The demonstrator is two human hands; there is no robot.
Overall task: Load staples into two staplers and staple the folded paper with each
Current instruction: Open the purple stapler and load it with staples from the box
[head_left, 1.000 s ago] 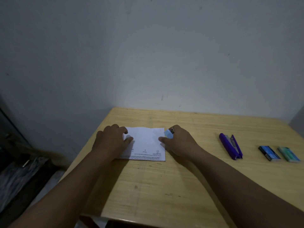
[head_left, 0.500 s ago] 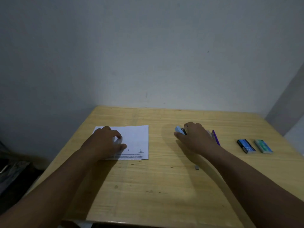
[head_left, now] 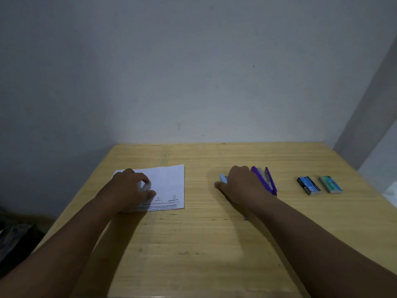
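The folded white paper [head_left: 167,186] lies on the wooden table [head_left: 193,244] at the left, printed lines along its near edge. My left hand [head_left: 131,190] rests on its left part with curled fingers pressing it down. My right hand [head_left: 240,186] lies over the light blue stapler [head_left: 223,179], of which only the left end shows; the hand covers the rest and seems to grip it. Right beside that hand lies the purple stapler [head_left: 267,181], opened out with its metal channel showing.
Two small staple boxes lie at the right: a blue and black one [head_left: 309,185] and a teal one [head_left: 330,184]. A tiny strip of staples [head_left: 245,218] peeks out under my right forearm. A grey wall stands right behind the table.
My right hand carried the light blue stapler away from the paper's right edge to the spot beside the purple stapler. The left hand stayed on the paper.
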